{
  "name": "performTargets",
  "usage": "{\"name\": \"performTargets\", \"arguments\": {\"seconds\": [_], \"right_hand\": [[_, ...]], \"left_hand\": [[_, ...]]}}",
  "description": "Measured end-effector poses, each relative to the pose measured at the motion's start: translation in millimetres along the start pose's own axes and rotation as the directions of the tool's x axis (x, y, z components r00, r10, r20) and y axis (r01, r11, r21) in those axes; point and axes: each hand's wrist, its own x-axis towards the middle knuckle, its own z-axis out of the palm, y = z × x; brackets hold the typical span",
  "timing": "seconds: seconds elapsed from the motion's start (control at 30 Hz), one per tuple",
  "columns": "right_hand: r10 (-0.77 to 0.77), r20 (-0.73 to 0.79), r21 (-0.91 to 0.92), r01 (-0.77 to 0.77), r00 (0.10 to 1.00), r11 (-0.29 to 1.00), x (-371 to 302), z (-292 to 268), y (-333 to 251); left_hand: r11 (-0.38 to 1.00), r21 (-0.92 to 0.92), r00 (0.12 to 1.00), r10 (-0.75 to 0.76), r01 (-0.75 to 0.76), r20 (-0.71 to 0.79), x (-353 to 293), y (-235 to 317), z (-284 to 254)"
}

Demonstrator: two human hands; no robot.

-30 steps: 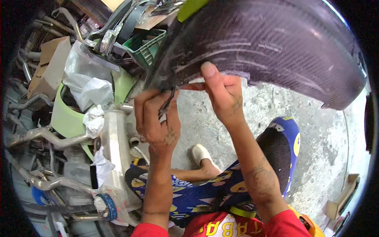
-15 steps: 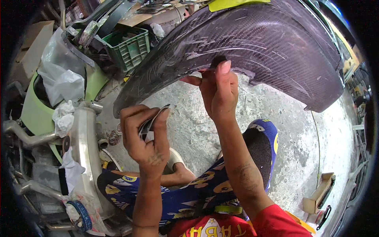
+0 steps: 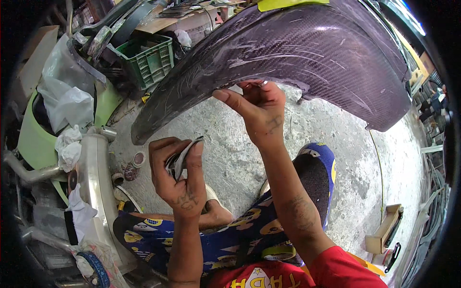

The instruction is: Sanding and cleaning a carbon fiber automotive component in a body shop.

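a person's left hand, low and left of centre, is curled nearly closed, pinching a folded grey sheet between thumb and fingers. the right hand, higher and nearer the middle, is half curled at the lower edge of a large, curved, dark woven-pattern panel; its thumb points left, apart from the fingers, and whether it grips the edge or only touches it i cannot tell. the panel arches across the upper middle, in front of the person, its left end narrowing toward the floor; what supports it is hidden. in my judgement, good handling here means steadying the rim lightly, keeping fingertips off the ragged notch just right of the hand, and holding the sheet's fold flat so that it meets the curve evenly. the panel's face carries pale, streaky scratches, and a yellow-green piece sits along its top edge. the person's knees, in blue patterned cloth, are below, over a mottled grey concrete floor. to the left are a silver cylinder, a pale green part and a clear plastic bag; beyond them stands a green crate. an open tan box lies at lower right.
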Motion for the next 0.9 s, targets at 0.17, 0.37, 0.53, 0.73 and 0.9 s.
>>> {"name": "performTargets", "arguments": {"seconds": [0.17, 0.37, 0.53, 0.73, 0.9], "right_hand": [[-0.021, -0.025, -0.171, 0.016, 0.999, 0.985, -2, -2, -2], [-0.113, 0.064, -0.08, 0.118, 0.992, 0.99, 1, -12, 2], [-0.141, 0.041, -0.081, 0.144, 0.989, 0.986, -1, -9, 4], [-0.153, 0.027, -0.156, 0.156, 0.988, 0.975, -2, -7, -1], [-0.188, 0.056, -0.167, 0.195, 0.981, 0.967, -4, -6, -1]], "left_hand": [[0.998, -0.026, 0.999, -0.052, 0.053, 0.014, -2, -2, -3], [0.997, -0.054, 0.998, -0.06, 0.06, 0.005, -1, -3, -3], [1.0, -0.023, 1.0, 0.016, -0.016, -0.017, 1, -6, -3], [0.999, -0.033, 1.0, 0.005, -0.005, -0.011, 0, -7, -2], [0.999, -0.045, 1.0, 0.012, -0.014, -0.026, -1, -7, -1]]}}
